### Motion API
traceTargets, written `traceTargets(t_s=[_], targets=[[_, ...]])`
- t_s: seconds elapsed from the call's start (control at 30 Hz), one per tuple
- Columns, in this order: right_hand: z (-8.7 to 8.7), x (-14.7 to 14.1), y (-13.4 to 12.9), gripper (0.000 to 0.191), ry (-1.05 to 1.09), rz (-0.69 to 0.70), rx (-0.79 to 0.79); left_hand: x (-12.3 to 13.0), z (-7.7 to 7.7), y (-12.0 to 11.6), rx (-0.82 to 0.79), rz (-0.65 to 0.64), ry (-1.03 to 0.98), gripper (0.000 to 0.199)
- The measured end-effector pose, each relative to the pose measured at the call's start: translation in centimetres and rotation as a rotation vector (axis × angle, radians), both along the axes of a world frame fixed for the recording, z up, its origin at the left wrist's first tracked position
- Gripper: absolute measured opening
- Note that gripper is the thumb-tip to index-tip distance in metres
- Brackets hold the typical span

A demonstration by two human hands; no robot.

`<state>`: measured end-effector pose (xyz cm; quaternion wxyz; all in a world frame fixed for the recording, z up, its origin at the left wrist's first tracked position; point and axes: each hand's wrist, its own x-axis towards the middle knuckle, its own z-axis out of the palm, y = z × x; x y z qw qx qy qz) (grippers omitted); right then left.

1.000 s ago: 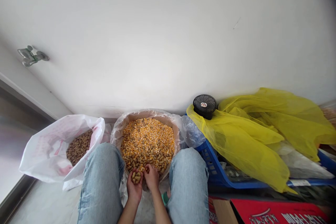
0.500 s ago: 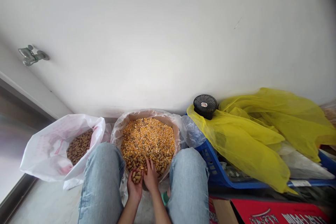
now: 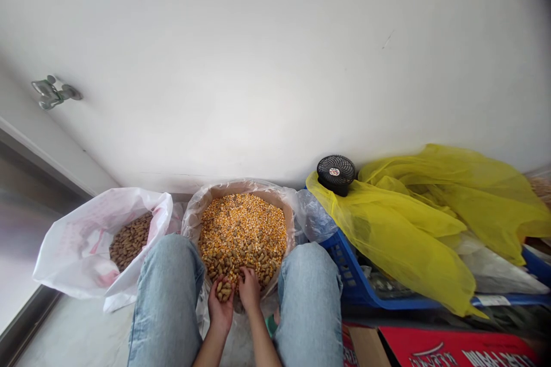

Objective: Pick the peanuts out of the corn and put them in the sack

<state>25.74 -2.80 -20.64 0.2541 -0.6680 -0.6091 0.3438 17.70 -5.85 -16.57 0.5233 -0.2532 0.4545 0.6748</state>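
Left hand [image 3: 221, 312] cupped around small tan ridged peanut pods [image 3: 224, 291]; right hand [image 3: 249, 291] nearer pile, fingers loosely apart, apparently touching heap of yellow corn kernels [image 3: 243, 229] inside plastic-lined sack [image 3: 241, 185].

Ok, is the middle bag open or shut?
Open: the plastic bag has its rim rolled back, exposing the corn and peanut mix inside.
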Motion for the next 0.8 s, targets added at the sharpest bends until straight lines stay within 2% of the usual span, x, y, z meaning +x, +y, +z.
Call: traceTargets(t_s=[0.53,0.8], targets=[[-0.19,-0.15,0.01,0.027,0.036,-0.078,-0.02,-0.03,-0.61,-0.08,0.002,0.007,0.007,0.014],[-0.11,-0.24,-0.24,0.029,0.128,-0.1,0.013,0.02,-0.05,0.07,-0.022,0.003,0.009,0.016]])
